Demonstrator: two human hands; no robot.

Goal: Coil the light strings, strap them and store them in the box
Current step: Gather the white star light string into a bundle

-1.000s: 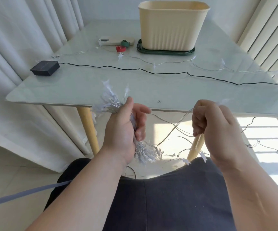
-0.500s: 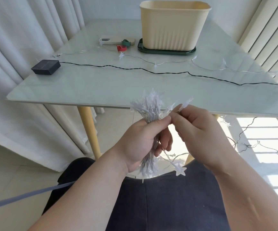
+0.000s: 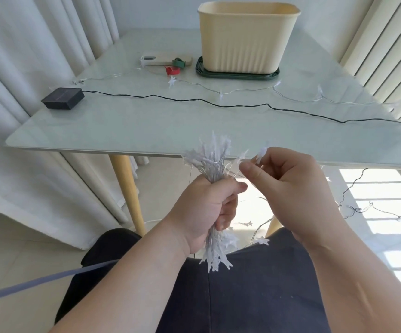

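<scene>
My left hand [image 3: 205, 207] grips a thick coiled bundle of white star light string [image 3: 212, 157], which sticks out above and below the fist. My right hand [image 3: 288, 179] is just to its right, pinching a strand of the same string with a small star bulb [image 3: 261, 152] at the fingertips. Loose string trails down to the floor at the right [image 3: 374, 210]. A second string [image 3: 247, 91] and a black wire [image 3: 218, 104] lie across the table, leading to a black solar box [image 3: 62, 98]. The cream storage box [image 3: 247, 37] stands at the table's back.
The box rests on a dark green lid [image 3: 237, 74]. A phone [image 3: 165, 60], a green strap [image 3: 179, 63] and a red strap [image 3: 172, 71] lie to its left. The glass table's near edge [image 3: 98, 150] is right in front of my hands. Curtains hang at left and right.
My hands came together from a spread position. The right hand brought a strand over to the bundle and has now drawn slightly to the right of it. The bundle turned upright.
</scene>
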